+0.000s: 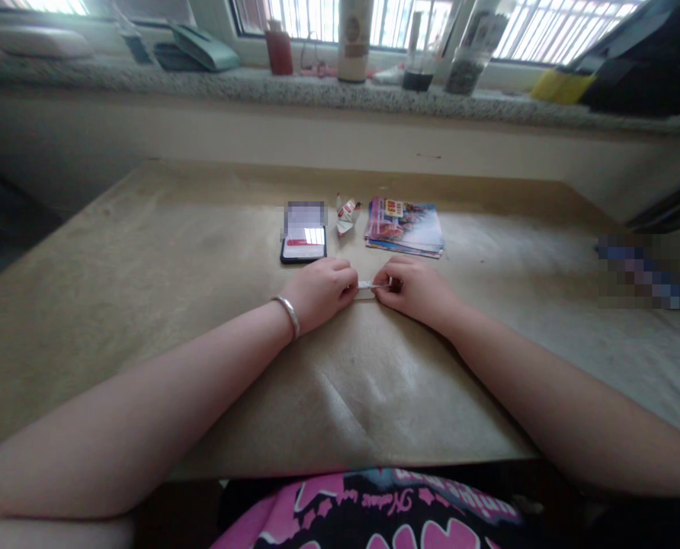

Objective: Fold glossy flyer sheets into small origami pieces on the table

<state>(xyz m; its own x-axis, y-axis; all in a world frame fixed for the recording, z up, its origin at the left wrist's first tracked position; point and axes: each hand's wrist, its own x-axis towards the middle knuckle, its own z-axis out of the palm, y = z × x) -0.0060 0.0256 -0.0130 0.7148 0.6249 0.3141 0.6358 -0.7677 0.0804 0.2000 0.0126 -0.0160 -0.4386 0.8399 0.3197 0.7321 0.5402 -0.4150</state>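
Note:
A narrow white strip of folded paper (365,290) spans the short gap between my two hands, low over the table. My left hand (324,293), with a silver bangle on its wrist, is closed on the strip's left end. On the other end, the fingers of my right hand (414,290) are pinched together. Just beyond my hands stand a small folded paper figure (347,215), white with red marks, and a stack of colourful printed leaflets (404,226). A phone (304,244) with a lit screen lies past my left hand.
A tan cover lies over the table (231,206). Behind it, a stone windowsill (294,88) holds a red bottle (278,49), a pale cylindrical container (354,42), jars and a green case (203,47). A blurred blue item (643,271) is at the right.

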